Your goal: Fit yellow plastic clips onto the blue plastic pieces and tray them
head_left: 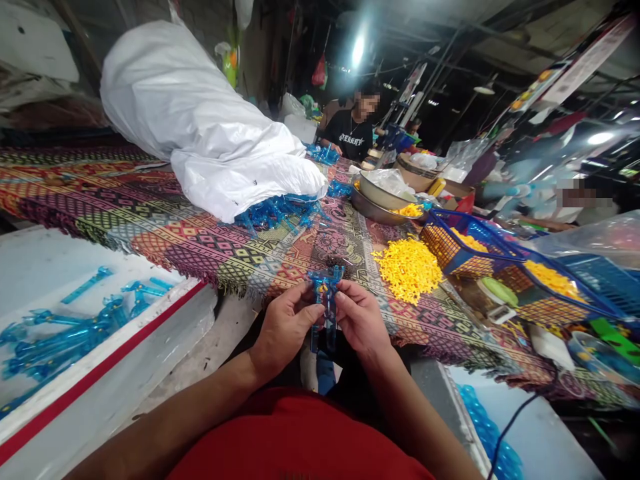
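Observation:
My left hand (286, 327) and my right hand (361, 320) pinch one translucent blue plastic part (325, 303) between them, held upright just over the near edge of the patterned cloth (165, 227). A small yellow piece shows inside the part near its top. Both hands' fingers are closed on it. A heap of small yellow pieces (410, 267) lies on the cloth just right of my hands. More blue parts (275, 212) spill from under a big white sack (200, 127) farther back.
A white tray (100, 360) at the left holds several blue parts. Metal bowls (383, 200) and blue baskets (480, 250) with yellow pieces stand at the right. A person in a black shirt (353, 133) sits across the table; another person is at the far right.

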A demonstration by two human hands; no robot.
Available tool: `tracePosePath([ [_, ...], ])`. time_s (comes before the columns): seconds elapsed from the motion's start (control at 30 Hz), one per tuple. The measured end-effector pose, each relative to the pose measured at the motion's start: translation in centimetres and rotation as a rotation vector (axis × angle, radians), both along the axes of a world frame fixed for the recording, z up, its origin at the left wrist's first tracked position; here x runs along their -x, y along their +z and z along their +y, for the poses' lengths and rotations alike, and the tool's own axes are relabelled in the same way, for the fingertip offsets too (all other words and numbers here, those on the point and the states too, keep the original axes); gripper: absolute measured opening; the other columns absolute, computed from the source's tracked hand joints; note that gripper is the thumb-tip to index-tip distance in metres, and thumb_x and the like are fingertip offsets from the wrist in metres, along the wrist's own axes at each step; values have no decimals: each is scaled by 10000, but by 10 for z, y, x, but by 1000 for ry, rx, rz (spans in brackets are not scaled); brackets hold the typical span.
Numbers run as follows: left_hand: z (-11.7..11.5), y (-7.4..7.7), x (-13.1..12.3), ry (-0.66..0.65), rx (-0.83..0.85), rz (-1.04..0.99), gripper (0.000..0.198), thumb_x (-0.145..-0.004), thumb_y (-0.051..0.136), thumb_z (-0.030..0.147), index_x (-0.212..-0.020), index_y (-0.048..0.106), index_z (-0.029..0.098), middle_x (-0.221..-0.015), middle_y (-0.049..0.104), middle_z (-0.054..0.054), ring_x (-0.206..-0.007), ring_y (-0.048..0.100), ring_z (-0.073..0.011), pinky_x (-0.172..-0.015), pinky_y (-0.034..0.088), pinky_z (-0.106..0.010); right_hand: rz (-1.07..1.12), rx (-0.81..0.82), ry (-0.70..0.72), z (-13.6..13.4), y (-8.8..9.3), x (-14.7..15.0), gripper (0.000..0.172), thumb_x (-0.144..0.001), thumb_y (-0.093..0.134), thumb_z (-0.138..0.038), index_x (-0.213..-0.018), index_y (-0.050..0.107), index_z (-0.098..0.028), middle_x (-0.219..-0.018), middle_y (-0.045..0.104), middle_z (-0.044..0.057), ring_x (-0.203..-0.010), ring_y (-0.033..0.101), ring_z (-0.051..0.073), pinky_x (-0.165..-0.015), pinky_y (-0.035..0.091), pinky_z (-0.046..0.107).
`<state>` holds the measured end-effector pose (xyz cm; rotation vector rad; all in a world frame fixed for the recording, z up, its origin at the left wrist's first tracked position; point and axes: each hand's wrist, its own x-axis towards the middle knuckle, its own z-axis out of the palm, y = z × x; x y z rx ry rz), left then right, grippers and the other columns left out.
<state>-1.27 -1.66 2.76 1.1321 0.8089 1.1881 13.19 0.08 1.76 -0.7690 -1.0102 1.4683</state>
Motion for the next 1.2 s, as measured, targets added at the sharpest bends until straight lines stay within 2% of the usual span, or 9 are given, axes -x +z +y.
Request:
tracePosePath([
  [0.1,0,0,0,3,10,-12,294,-768,588,209,-1055,601,146,-839,642,-15,-672,576,-114,-637,507,-224,13,12,-3,0,0,-2,212,-704,711,-266,-901,670,-201,-774,688,14,-592,611,125,-564,513,254],
  [0.23,0,-2,0,2,-10,-9,313,-767,587,211,-1075,595,153,-915,653,-30,-705,591,-124,-642,512,-231,-24,3,-15,0,0,-1,217,-697,714,-256,-903,672,-203,-795,689,17,-604,612,122,-567,513,248],
  [0.43,3,-11,-1,44,-122,111,370,-780,577,214,-1144,583,153,-1056,645,-64,-912,605,-180,-797,498,-280,-115,-45,-65,-1,-2,3,212,-704,704,-235,-914,681,-214,-820,675,5,-578,548,81,-500,440,190],
  [0.67,6,-17,2,128,-300,297,301,-794,566,196,-1089,626,194,-990,660,-28,-887,599,-159,-831,460,-264,-243,-111,-117,-1,-7,2,180,-731,675,-245,-906,673,-204,-777,635,-7,-511,477,60,-477,391,198],
  [0.8,9,-12,5,99,-397,364,199,-803,539,174,-960,663,176,-902,658,-26,-842,588,-150,-808,449,-253,-319,-155,-146,-2,-12,0,146,-751,654,-269,-880,650,-201,-653,574,-33,-500,483,76,-502,393,222],
  [0.97,11,-9,6,39,-344,334,163,-810,524,202,-868,674,177,-863,651,-20,-847,590,-160,-818,442,-253,-432,-206,-217,-5,-14,-1,133,-769,634,-287,-872,628,-202,-612,539,-41,-508,484,86,-519,391,229],
  [1.2,10,-10,7,59,-332,358,163,-801,532,219,-822,691,188,-841,649,-23,-822,567,-165,-815,429,-257,-469,-179,-184,-4,-13,3,117,-774,625,-312,-815,626,-202,-567,535,-44,-492,456,90,-523,386,235],
])
